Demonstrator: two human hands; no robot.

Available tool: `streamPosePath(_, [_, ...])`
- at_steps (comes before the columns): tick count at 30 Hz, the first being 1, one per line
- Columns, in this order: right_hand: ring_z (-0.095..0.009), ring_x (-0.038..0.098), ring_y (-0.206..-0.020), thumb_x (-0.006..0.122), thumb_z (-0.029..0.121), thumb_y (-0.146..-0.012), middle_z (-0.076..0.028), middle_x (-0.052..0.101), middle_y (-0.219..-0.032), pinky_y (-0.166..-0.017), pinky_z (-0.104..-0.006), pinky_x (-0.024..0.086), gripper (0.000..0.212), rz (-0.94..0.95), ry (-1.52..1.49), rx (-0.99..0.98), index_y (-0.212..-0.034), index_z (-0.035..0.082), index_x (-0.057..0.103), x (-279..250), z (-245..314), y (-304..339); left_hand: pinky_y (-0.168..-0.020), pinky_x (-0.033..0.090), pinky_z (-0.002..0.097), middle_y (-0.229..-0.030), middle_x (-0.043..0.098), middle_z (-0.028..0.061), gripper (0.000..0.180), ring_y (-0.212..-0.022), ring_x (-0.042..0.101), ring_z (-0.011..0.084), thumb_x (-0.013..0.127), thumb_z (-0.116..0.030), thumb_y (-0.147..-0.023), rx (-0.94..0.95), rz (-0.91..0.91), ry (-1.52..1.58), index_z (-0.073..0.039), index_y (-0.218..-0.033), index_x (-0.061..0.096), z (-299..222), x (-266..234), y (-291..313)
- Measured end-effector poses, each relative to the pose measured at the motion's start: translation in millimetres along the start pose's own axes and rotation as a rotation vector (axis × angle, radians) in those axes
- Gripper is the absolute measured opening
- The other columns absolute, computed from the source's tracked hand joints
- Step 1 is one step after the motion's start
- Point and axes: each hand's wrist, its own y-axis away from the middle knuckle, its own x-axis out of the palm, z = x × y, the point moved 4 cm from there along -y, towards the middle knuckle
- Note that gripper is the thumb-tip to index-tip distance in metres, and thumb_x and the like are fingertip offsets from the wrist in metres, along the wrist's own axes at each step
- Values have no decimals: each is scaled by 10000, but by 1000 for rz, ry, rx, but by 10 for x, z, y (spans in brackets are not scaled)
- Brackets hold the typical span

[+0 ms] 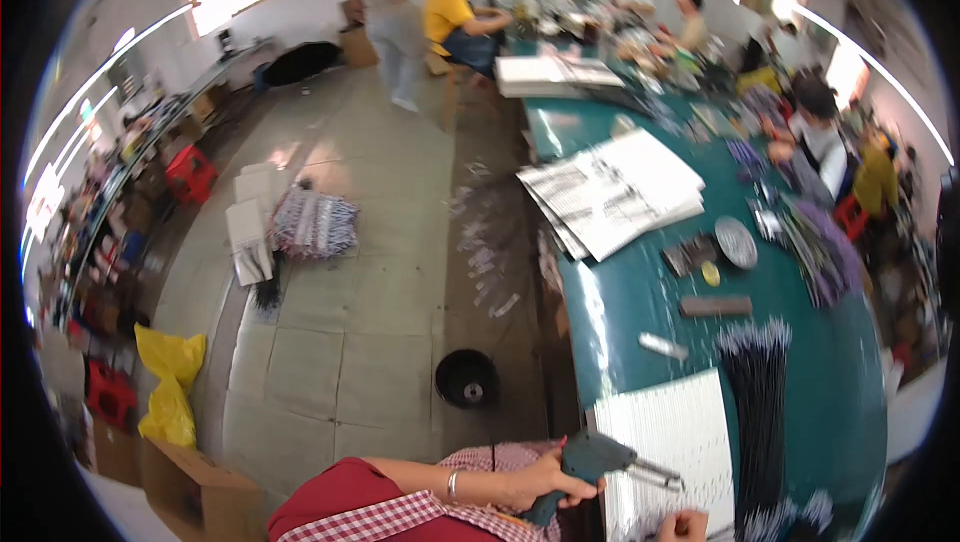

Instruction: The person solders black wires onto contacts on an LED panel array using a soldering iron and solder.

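My left hand (557, 482), a silver bangle on its wrist, is closed round the grip of a dark green soldering gun (598, 454). The gun's two metal prongs reach right, over a white board (665, 422) ruled with fine rows. Close to the lower edge, my right hand (684, 526) has its fingers curled together at the board's near end; anything between them is too small or hidden to name. Right of the board lies a long bundle of thin black cords (760, 422) with pale, frayed-looking ends.
Farther up the green table (620, 337) are a brown bar (716, 306), a white tube (663, 346), a metal bowl (736, 243) and stacked white boards (620, 187). A black basin (466, 379) stands on the floor at left. Several people work around the far tables; one stands in the aisle.
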Motion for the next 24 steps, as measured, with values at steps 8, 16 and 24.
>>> streamPosePath(8, [-164, 475, -654, 625, -20, -744, -73, 471, -750, -572, -280, 376, 96, -48, -41, 28, -742, -1, 531, 134, 444, -263, -651, 529, 222, -966, 671, 37, 397, -788, 623, 79, 738, -42, -804, 152, -183, -556, -25, -1173, 591, -292, 8, 175])
streamPosePath(16, [-179, 534, -638, 642, 10, -767, -87, 503, -822, -562, -288, 441, 83, -48, -53, 99, -770, -9, 561, 89, 364, -213, -672, 535, 241, -907, 690, 54, 275, -759, 636, 95, 743, -21, -788, 132, -177, -714, 6, -1050, 662, -161, 14, 70])
streamPosePath(24, [-191, 533, -628, 636, 4, -764, -91, 491, -808, -556, -301, 443, 96, -22, -44, 112, -751, -11, 543, 79, 385, -218, -621, 523, 247, -844, 699, 63, 223, -694, 643, 98, 749, -58, -785, 219, -104, -900, 6, -987, 680, -162, 112, 51])
